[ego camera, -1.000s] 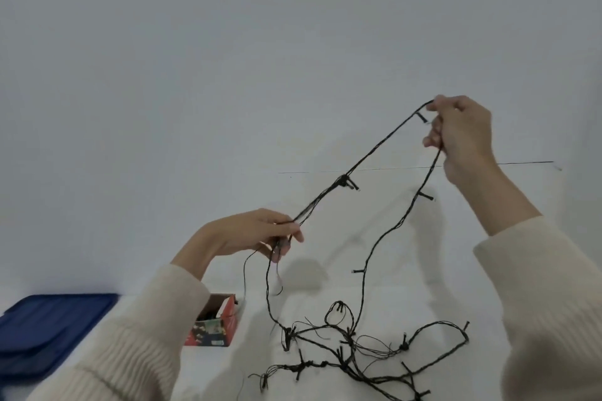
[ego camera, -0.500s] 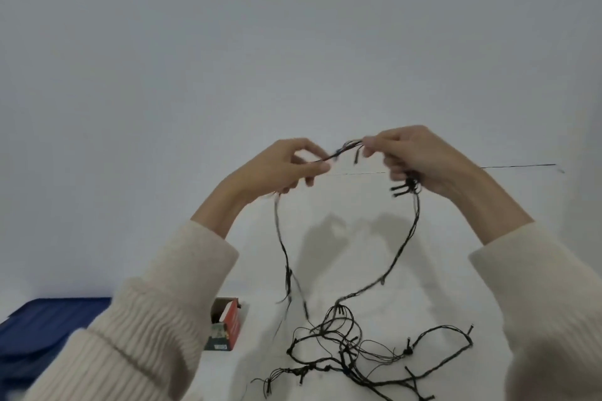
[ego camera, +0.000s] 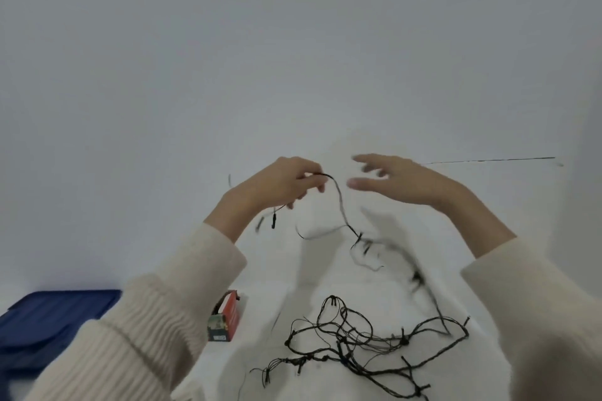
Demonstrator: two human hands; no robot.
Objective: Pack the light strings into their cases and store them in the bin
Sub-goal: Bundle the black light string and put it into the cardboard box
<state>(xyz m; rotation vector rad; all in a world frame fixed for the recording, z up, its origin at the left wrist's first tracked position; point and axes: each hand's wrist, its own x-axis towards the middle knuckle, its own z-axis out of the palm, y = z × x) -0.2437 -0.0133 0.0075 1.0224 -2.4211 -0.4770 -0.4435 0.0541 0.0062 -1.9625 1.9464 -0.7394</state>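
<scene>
A black light string (ego camera: 351,338) lies tangled on the white table, with one strand rising up to my left hand (ego camera: 280,182). That hand pinches the strand near its top, and a short loop and a bulb end hang blurred below it. My right hand (ego camera: 400,182) hovers just to the right with fingers spread and holds nothing. The loose strand drops between the hands and falls toward the tangle. A small red case (ego camera: 224,319) stands open-ended on the table, partly hidden behind my left sleeve.
A dark blue bin lid (ego camera: 49,316) lies at the lower left edge of the table. A pale wall fills the background, with a thin dark line (ego camera: 488,160) along it at the right.
The hands came together from a wide stretch. My right hand has let go of the string and spread its fingers; the released strand is falling. My left hand keeps its pinch.
</scene>
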